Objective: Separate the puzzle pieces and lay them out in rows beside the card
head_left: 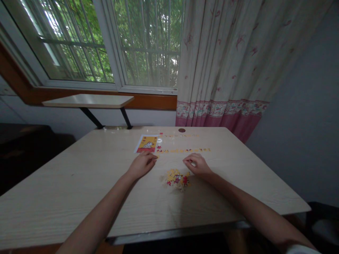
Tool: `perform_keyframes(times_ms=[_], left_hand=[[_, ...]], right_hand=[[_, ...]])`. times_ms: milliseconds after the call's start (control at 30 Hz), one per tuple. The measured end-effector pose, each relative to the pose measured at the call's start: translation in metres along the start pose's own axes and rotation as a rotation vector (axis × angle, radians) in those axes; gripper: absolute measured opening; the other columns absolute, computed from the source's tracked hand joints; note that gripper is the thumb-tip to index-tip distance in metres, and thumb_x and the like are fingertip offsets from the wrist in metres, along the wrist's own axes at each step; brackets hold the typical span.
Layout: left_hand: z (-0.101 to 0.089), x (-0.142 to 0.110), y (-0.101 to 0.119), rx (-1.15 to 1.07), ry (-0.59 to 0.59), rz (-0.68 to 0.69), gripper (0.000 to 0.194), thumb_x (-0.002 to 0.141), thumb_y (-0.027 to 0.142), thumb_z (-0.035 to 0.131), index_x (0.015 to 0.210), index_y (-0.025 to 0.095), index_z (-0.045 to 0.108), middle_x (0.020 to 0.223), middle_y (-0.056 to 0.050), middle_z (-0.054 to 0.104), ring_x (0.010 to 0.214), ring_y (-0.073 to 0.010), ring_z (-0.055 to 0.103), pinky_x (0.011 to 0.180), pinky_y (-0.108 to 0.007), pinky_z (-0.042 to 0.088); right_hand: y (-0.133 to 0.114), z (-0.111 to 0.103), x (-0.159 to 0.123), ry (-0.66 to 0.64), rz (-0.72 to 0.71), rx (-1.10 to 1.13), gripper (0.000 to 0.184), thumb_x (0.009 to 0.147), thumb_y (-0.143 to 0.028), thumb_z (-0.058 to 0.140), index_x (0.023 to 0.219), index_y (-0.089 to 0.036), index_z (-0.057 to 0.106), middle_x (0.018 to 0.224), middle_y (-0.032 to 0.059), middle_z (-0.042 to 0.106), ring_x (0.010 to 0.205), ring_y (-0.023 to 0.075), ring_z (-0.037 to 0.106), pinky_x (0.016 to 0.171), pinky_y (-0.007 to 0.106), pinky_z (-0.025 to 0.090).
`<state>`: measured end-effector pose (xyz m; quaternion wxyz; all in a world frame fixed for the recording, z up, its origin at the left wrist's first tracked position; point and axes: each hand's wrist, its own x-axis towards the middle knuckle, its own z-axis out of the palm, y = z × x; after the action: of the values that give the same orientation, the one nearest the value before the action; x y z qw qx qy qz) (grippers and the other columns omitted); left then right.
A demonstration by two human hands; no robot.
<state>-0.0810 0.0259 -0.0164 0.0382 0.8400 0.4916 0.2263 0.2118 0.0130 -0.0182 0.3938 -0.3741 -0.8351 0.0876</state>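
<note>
My left hand rests low over the table just below a picture card of a white animal on yellow and red. Its fingers are closed together, with a small yellow puzzle piece at their tips. Across from it, my right hand is closed in a pinch; whatever it may hold is too small to make out. Between and below the hands lies a loose pile of puzzle pieces in yellow, red and white. Beyond them, a row of pieces runs sideways, with a fainter row farther back.
The pale wooden table reaches the wall under a barred window. A raised shelf on black legs stands at the back left. A dark round disc lies near the back edge, before a flowered curtain.
</note>
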Motion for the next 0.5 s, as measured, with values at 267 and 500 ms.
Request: perform_keyframes(times_ms=[267,500], left_hand=[[0.0022,0.0023,-0.0021,0.037,-0.002,0.025,0.028,0.083,0.024,0.044,0.098,0.017,0.067,0.086,-0.009,0.058,0.084,-0.0216,0.053,0.078,-0.033,0.042],[0.0055,0.0037,-0.0036,0.048,0.019,0.039,0.029,0.083,0.024,0.044,0.100,0.016,0.066,0.087,-0.010,0.057,0.085,-0.0226,0.052,0.078,-0.034,0.042]], right_hand=[[0.0001,0.0002,-0.0004,-0.044,-0.012,0.005,0.015,0.082,-0.027,0.052,0.079,-0.019,0.064,0.076,0.0034,0.067,0.072,0.0143,0.058,0.073,0.029,0.039],[-0.0008,-0.0001,-0.0007,-0.079,0.000,0.011,0.016,0.083,-0.028,0.052,0.079,-0.019,0.064,0.076,0.0033,0.066,0.073,0.0143,0.058,0.073,0.029,0.038]])
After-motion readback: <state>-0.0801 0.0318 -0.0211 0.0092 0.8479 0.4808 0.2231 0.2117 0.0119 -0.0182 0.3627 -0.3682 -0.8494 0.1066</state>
